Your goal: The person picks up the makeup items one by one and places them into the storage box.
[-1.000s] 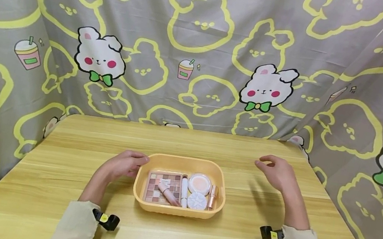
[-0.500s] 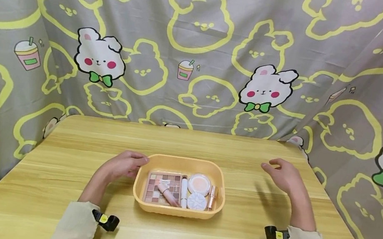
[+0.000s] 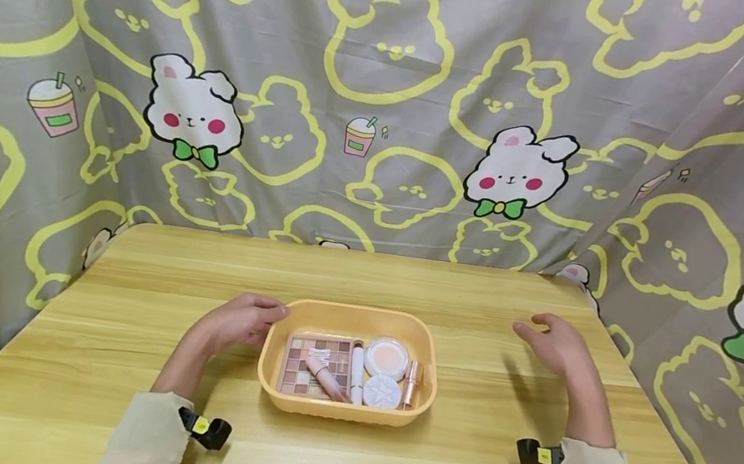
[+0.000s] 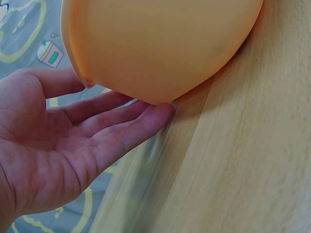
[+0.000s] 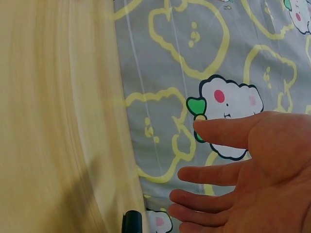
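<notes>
In the head view, a yellow-orange plastic basket [image 3: 342, 411] stands mid-table. My left hand [image 3: 244, 319] grips its left rim; the left wrist view has the thumb at the rim and the other fingers [image 4: 131, 128] against the outer wall. Inside lie an eyeshadow palette [image 3: 295, 363], a pinkish tube [image 3: 327, 379] on top of it, a slim white tube [image 3: 357, 373], a round compact with a beige centre [image 3: 386, 358], a white patterned round compact [image 3: 382, 391] and a rose-gold lipstick [image 3: 411, 386]. My right hand [image 3: 555, 346] hovers above the table, right of the basket, holding nothing.
The wood-grain table [image 3: 205, 257] runs back to a grey curtain [image 3: 425, 134] with yellow outlines and white rabbits, which also hangs at both sides. A black wrist camera [image 3: 204, 429] sits at the left cuff, another wrist camera [image 3: 537, 454] at the right cuff.
My right hand has drifted a little to the right, away from the basket, and slowed. My left hand and the basket look unmoved.
</notes>
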Motion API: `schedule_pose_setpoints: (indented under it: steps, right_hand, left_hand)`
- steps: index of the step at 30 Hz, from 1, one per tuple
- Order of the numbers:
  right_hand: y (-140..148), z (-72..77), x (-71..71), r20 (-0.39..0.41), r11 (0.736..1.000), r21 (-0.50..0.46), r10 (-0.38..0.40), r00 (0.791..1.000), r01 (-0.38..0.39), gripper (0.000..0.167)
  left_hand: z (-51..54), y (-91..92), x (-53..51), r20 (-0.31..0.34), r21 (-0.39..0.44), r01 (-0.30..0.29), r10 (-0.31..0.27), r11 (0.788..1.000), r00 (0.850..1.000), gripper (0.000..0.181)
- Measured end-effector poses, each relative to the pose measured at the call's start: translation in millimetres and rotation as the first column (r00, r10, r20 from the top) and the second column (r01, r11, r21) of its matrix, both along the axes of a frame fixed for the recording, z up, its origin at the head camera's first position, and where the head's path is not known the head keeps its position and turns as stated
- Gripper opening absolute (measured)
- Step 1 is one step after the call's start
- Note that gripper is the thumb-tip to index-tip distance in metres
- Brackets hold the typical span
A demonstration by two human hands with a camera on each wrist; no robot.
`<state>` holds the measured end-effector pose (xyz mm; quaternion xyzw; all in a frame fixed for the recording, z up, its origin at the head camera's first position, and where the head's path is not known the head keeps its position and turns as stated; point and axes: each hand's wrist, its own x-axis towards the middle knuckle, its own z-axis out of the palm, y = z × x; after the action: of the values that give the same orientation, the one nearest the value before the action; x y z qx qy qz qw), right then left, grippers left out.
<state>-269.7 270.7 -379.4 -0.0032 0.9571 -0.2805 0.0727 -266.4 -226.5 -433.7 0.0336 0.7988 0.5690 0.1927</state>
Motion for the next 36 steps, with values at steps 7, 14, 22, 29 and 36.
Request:
schedule_pose_setpoints:
  steps: [7, 14, 22, 29, 36]
  right_hand:
    - [5, -6.2, -3.2, 0.023, 1.0, 0.018, 0.0, 1.0, 0.0, 0.076]
    - [13, -12.0, -5.3, 0.048, 1.0, 0.009, -0.017, 0.999, 0.016, 0.077]
    - [23, -19.0, -7.0, 0.037, 0.998, 0.037, -0.051, 0.998, 0.049, 0.075]
    - [28, -23.4, -9.0, 0.056, 0.995, 0.016, -0.094, 0.994, 0.094, 0.078]
    - [32, -25.9, -9.3, 0.108, 0.994, -0.002, -0.11, 0.988, 0.111, 0.084]
  left_hand:
    - [-0.1, 0.4, -0.1, 0.004, 0.001, -0.002, 0.002, 1.0, 1.0, 0.054]
    - [0.1, 0.7, 0.1, 0.004, 0.005, -0.005, 0.005, 1.0, 1.0, 0.054]
    - [0.4, 2.0, 0.5, -0.001, 0.012, 0.008, -0.008, 1.0, 1.0, 0.054]
    - [1.1, 1.9, 2.2, -0.009, 0.022, 0.018, -0.018, 1.0, 1.0, 0.054]
    - [0.8, 1.5, 1.4, -0.01, 0.024, 0.024, -0.024, 0.999, 1.0, 0.054]
